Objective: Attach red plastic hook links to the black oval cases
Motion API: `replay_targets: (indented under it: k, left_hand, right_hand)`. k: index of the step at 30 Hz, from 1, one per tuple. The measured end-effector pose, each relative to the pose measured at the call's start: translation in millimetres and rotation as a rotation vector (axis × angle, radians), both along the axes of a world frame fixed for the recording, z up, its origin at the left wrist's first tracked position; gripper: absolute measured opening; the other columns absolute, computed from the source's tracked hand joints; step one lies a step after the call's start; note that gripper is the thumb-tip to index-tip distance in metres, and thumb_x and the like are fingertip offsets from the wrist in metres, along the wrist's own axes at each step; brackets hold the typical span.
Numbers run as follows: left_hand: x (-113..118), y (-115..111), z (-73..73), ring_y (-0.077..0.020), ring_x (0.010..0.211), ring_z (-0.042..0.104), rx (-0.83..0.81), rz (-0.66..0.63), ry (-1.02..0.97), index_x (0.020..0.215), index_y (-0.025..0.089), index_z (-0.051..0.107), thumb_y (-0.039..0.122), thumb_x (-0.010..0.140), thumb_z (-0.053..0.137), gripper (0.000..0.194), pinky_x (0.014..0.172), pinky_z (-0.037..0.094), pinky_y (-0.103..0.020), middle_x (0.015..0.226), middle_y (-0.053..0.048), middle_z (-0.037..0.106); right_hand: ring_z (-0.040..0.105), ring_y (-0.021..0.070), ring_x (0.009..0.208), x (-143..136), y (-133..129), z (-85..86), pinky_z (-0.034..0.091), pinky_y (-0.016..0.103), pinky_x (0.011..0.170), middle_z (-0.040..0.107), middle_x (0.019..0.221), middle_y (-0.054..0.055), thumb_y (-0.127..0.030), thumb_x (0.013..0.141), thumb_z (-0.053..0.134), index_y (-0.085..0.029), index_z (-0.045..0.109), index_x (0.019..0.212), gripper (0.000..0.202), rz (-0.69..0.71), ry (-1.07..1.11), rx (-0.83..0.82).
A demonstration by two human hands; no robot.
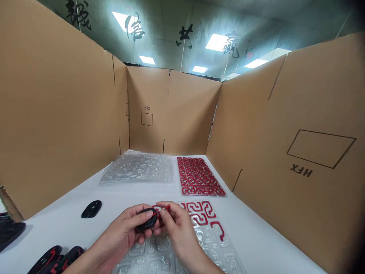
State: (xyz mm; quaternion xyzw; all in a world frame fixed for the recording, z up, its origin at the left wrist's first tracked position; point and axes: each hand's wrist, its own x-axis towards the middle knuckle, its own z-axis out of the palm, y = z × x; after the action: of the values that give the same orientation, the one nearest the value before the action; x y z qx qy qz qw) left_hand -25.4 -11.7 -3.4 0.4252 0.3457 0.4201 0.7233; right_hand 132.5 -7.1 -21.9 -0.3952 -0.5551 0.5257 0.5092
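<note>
My left hand point(129, 226) is closed around a black oval plastic shell point(148, 220), thumb on its upper face. A bit of red shows on the shell by the thumb. Right beside it, my right hand point(179, 228) pinches a small red curved strip point(167, 208) against the shell's right edge. The fingers hide much of the strip. Beneath both hands lies a clear plastic tray point(225, 249) with moulded pockets. Red curved strips point(194, 206) sit in its far rows, and one loose red strip point(219, 229) lies at its right side.
A full tray of red strips point(199, 177) lies at the back right, beside stacked clear trays point(139, 167). One plain black shell point(91, 209) rests at the left. Black shells with red strips point(47, 260) are at front left, near other black parts point(11, 232). Cardboard walls point(176, 114) enclose the table.
</note>
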Motion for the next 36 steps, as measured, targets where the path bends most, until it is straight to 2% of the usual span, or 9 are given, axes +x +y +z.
replay_targets:
  k: [3,7,10,12,15,18,20,26,36]
  left_hand:
    - [-1.2,-0.4,0.7,-0.0087,0.056,0.052,0.004,0.014,0.009,0.081,0.012,0.07,0.038,0.072,0.076,0.028,0.046,0.035,-0.017,0.073,-0.006,0.065]
    - [-2.3,0.3,3.2,-0.0113,0.058,0.057,0.009,0.065,0.042,0.081,0.013,0.069,0.039,0.071,0.076,0.029,0.047,0.037,-0.019,0.075,-0.007,0.067]
    - [-3.0,-0.6,7.5,-0.0119,0.058,0.058,0.025,0.076,0.077,0.082,0.013,0.07,0.041,0.071,0.074,0.031,0.048,0.038,-0.02,0.079,-0.008,0.069]
    - [-3.3,-1.8,10.6,-0.0124,0.061,0.06,0.038,0.074,0.096,0.084,0.014,0.07,0.042,0.072,0.073,0.031,0.049,0.04,-0.02,0.08,-0.007,0.07]
    - [-3.5,-2.2,12.2,-0.0133,0.063,0.06,0.046,0.102,0.112,0.082,0.015,0.068,0.041,0.071,0.073,0.028,0.051,0.042,-0.02,0.079,-0.006,0.069]
    - [-3.5,-0.4,9.1,-0.013,0.062,0.059,0.027,0.157,0.13,0.077,0.015,0.064,0.04,0.07,0.073,0.027,0.049,0.042,-0.02,0.075,-0.004,0.066]
    - [-3.5,0.6,6.2,-0.014,0.064,0.061,-0.004,0.181,0.139,0.079,0.016,0.061,0.04,0.069,0.072,0.028,0.049,0.043,-0.021,0.077,-0.004,0.066]
    - [-1.0,-1.2,4.6,-0.0158,0.07,0.064,-0.069,0.123,0.277,0.085,0.017,0.059,0.039,0.07,0.071,0.03,0.062,0.049,-0.027,0.081,-0.004,0.066]
    - [1.5,7.8,-12.0,-0.0152,0.063,0.063,0.124,0.194,0.492,0.082,0.017,0.059,0.043,0.069,0.067,0.03,0.053,0.046,-0.024,0.079,-0.002,0.064]
  right_hand:
    - [0.064,0.0151,0.054,-3.2,1.5,-1.6,0.054,0.029,0.057,0.067,0.068,0.003,-0.062,0.076,0.065,-0.015,0.068,0.094,0.05,0.034,0.072,-0.071]
    - [0.066,0.018,0.066,4.7,-0.7,-2.3,0.055,0.029,0.06,0.07,0.08,0.006,-0.044,0.09,0.054,-0.018,0.071,0.101,0.033,-0.107,-0.209,0.191]
    - [0.066,0.0186,0.074,12.5,-0.9,-1.1,0.054,0.03,0.068,0.07,0.09,0.007,-0.026,0.09,0.05,-0.023,0.071,0.11,0.029,-0.16,-0.386,0.401]
    - [0.065,0.0193,0.077,14.9,1.4,-0.5,0.053,0.032,0.072,0.07,0.09,0.007,-0.022,0.088,0.051,-0.025,0.071,0.113,0.032,-0.168,-0.422,0.43]
    - [0.066,0.0196,0.07,14.5,8.3,-0.5,0.055,0.033,0.066,0.071,0.083,0.007,-0.031,0.084,0.058,-0.02,0.067,0.117,0.036,-0.175,-0.261,0.212]
    - [0.068,0.0194,0.065,14.4,14.6,2.2,0.056,0.034,0.063,0.072,0.081,0.007,-0.043,0.072,0.072,-0.014,0.067,0.102,0.043,-0.149,0.007,-0.04]
    - [0.07,0.0196,0.068,16.5,16.5,7.1,0.057,0.034,0.067,0.073,0.081,0.007,-0.044,0.063,0.079,-0.014,0.065,0.092,0.045,-0.135,0.113,-0.113]
    - [0.071,0.015,0.068,29.6,19.4,23.7,0.056,0.028,0.07,0.073,0.087,0.005,-0.037,0.063,0.081,-0.017,0.059,0.087,0.038,-0.206,0.156,-0.109]
    - [0.07,0.0159,0.062,35.7,23.5,18.5,0.055,0.028,0.065,0.072,0.073,0.002,-0.033,0.056,0.083,-0.018,0.055,0.08,0.04,-0.079,0.079,-0.237]
